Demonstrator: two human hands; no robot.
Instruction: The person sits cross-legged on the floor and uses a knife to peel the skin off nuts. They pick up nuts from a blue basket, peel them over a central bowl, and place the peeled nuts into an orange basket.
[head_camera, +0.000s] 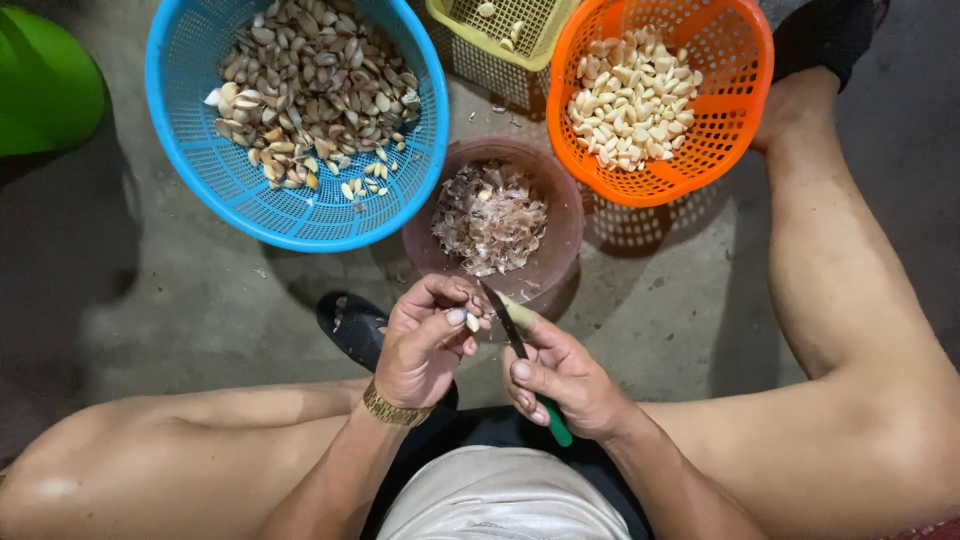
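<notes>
Your left hand (425, 340) is curled nearly closed, thumb and fingertips pinching a small pale garlic clove (472, 321) at its right edge. Your right hand (565, 380) sits just beside it, wrapped fully around a knife (515, 335) with a green handle; the handle end pokes out below your palm, and the dark blade slants up and to the left, its tip close above the clove. Whether the blade actually touches the clove you cannot tell from here. A gold-coloured watch band (395, 410) circles your left wrist. Directly ahead of both hands, close beyond your fingertips, stands a brownish bowl (565, 215) holding papery skins. Further ahead and to the left of your left hand is a blue basket (200, 170) filled with unpeeled cloves. Ahead and to the right of your right hand is an orange basket (735, 110) of peeled white cloves, with a yellow basket (455, 22) between the two, farthest from your hands. A dark sandal (352, 328) lies just left of your left hand.
</notes>
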